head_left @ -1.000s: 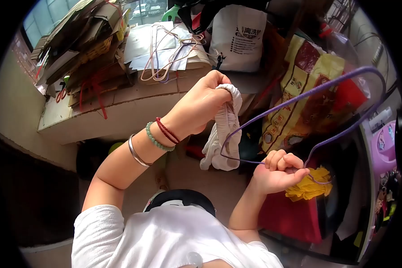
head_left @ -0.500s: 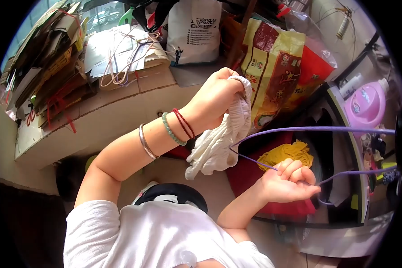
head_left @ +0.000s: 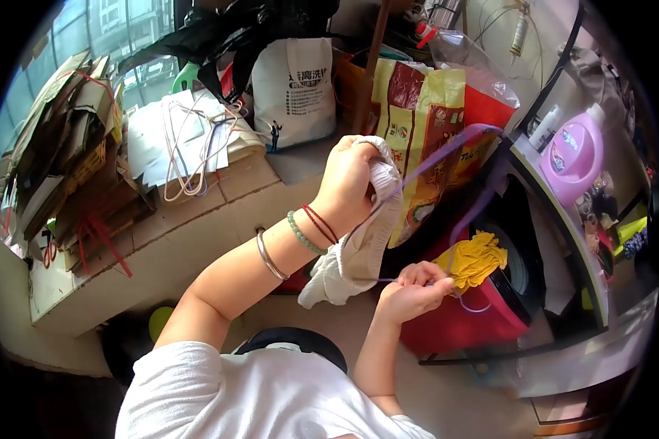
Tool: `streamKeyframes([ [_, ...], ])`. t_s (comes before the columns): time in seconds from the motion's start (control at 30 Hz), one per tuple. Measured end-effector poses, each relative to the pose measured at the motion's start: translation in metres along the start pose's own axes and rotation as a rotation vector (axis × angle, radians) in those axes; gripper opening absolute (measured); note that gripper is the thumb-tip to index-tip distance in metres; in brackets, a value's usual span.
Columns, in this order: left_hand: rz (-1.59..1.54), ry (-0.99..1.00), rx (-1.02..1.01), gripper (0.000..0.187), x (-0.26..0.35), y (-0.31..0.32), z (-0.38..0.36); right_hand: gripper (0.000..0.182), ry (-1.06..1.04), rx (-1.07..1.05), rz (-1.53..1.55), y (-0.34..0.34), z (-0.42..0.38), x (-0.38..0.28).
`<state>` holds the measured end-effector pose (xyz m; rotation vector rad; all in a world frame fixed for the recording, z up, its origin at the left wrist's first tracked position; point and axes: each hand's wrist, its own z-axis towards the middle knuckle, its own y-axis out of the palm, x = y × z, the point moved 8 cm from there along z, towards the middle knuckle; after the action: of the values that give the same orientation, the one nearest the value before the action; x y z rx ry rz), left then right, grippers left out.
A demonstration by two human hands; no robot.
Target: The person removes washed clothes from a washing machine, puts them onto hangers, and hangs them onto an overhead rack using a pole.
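My left hand [head_left: 346, 181] is closed around the cuff end of a bundle of white knit gloves [head_left: 373, 238], which hangs down from my fist. A thin purple cord [head_left: 470, 214] passes across the gloves and swings in a blurred loop to their right. My right hand [head_left: 411, 291], lower and to the right, is closed in a pinch on the cord, with a short end curling below it. Part of the cord at the gloves is hidden by my left hand and the folds.
Stacked cardboard [head_left: 73, 161] and papers with loose string [head_left: 190, 146] lie on the ledge at left. A white bag [head_left: 293, 91] and a yellow-brown sack [head_left: 417, 132] stand behind the gloves. Right are a red container [head_left: 465, 318], yellow crumpled material [head_left: 474, 262] and a purple bottle [head_left: 572, 157].
My right hand has moved left, closer to the gloves. The purple cord, stretched off to the right before, now swings up in a loose loop. The view has shifted slightly.
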<state>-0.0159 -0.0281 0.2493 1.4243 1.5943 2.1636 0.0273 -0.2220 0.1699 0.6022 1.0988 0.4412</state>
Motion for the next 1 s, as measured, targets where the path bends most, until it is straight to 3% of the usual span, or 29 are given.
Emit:
streamKeyframes([
  [0.1,-0.005,0.018,-0.092,0.009,0.02,-0.01,0.026,0.042,0.001,-0.247,-0.183,-0.02,-0.012,0.031],
  [0.17,0.209,0.176,-0.073,0.008,0.036,-0.026,0.039,0.038,-0.09,-0.297,-0.375,-0.025,-0.006,0.021],
  [0.2,0.317,0.247,-0.096,0.006,0.042,-0.031,0.045,0.034,-0.176,-0.447,-0.627,-0.025,0.001,0.015],
  [0.27,0.958,0.541,-0.093,0.005,0.068,-0.041,0.058,0.03,-0.427,-0.656,-0.838,0.008,0.005,-0.02],
  [0.33,1.418,0.795,-0.137,0.007,0.076,-0.049,0.072,0.028,-0.475,-0.837,-0.945,0.015,0.007,-0.025],
  [0.37,1.536,0.728,-0.142,0.008,0.071,-0.055,0.076,0.027,-0.476,-0.919,-1.007,0.018,0.005,-0.026],
  [0.43,1.578,0.552,-0.36,0.01,0.04,-0.059,0.071,0.026,-0.502,-0.994,-1.159,0.025,0.002,-0.025],
  [0.5,1.644,0.596,-0.589,0.013,0.001,-0.051,0.049,0.026,-0.51,-1.099,-1.267,0.045,-0.006,-0.03],
  [0.57,1.747,0.46,-0.733,0.014,-0.028,-0.042,0.027,0.026,-0.66,-1.237,-1.362,0.06,-0.019,-0.028],
  [0.63,1.705,0.243,-0.799,0.014,-0.051,-0.038,0.011,0.025,-0.456,-1.274,-1.348,0.065,-0.02,-0.019],
  [0.8,1.556,0.317,-0.771,0.015,-0.048,-0.036,0.003,0.029,-0.098,-1.115,-1.144,0.062,0.005,-0.032],
  [0.83,1.48,0.254,-0.754,0.016,-0.044,-0.04,0.005,0.031,-0.051,-1.095,-1.135,0.056,0.01,-0.032],
  [0.9,1.293,0.116,-0.724,0.016,-0.041,-0.043,0.008,0.031,0.109,-1.283,-1.133,0.046,-0.005,-0.017],
  [0.97,1.237,0.068,-0.756,0.015,-0.042,-0.039,0.001,0.032,-0.235,-1.538,-1.407,0.035,-0.03,0.002],
  [1.0,1.211,0.093,-0.807,0.015,-0.043,-0.035,-0.005,0.032,-0.245,-1.514,-1.374,0.033,-0.033,0.0],
])
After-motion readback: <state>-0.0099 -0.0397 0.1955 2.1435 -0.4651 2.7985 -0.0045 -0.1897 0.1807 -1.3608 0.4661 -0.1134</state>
